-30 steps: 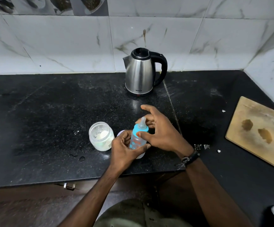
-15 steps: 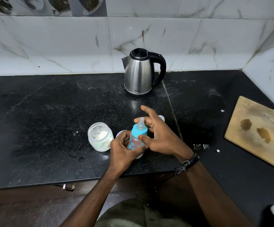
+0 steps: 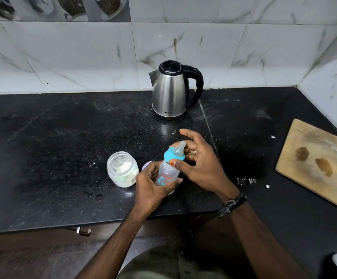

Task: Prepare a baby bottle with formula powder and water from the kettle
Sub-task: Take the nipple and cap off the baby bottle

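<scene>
Tilted now toward the right, the baby bottle [image 3: 166, 174] has lifted a little compared with a second ago, when it stood more upright between the two hands; its blue collar [image 3: 173, 156] and clear teat [image 3: 179, 148] lean toward the right hand.

From the head camera, looking down at a black stone counter [image 3: 53, 148]: the left hand [image 3: 153, 184] wraps its fingers and thumb around the clear body of the bottle, gripping it near the front edge of the counter. The right hand [image 3: 199, 164] pinches the blue collar, with the thumb tip on the collar's near rim and a finger on its far side, while the other fingers spread loosely above. A dark band [image 3: 232, 203] circles the right wrist.

Just beside the left hand, to its left, stands an open glass jar [image 3: 122, 170] with white powder inside. A pale round object [image 3: 148, 165] lies between the jar and the bottle, mostly hidden by the hand, so I cannot tell what it is.

Farther back, near the marbled white tile wall [image 3: 83, 57], a steel kettle [image 3: 169, 91] with a black handle and lid stands upright, well apart from the hands. At the right edge a wooden cutting board [image 3: 320, 164] lies flat on the counter.
</scene>
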